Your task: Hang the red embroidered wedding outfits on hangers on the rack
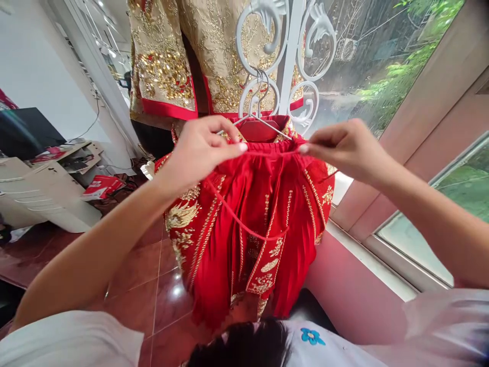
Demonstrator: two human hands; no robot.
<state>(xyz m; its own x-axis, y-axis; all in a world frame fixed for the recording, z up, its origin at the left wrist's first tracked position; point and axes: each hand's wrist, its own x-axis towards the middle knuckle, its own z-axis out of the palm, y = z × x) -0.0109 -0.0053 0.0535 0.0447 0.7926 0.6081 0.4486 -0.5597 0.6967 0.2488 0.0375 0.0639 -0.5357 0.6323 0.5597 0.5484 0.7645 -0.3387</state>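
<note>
A red pleated skirt (248,229) with gold embroidery hangs from a wire hanger (263,120) on a white scrolled metal stand (290,56). My left hand (202,148) is closed, pinching the skirt's waistband at its left side. My right hand (344,145) is closed too, pinching the waistband at its right side. Between the two hands the band is pulled taut. A thin red cord (244,224) droops in a loop down the front of the skirt. Above it hangs a gold embroidered jacket (175,56) with red trim.
A white printer (42,193) and red-and-white papers (101,186) sit at the left on the glossy red tiled floor (153,275). A window (431,219) with a pink sill runs along the right. A dark screen (26,130) stands at far left.
</note>
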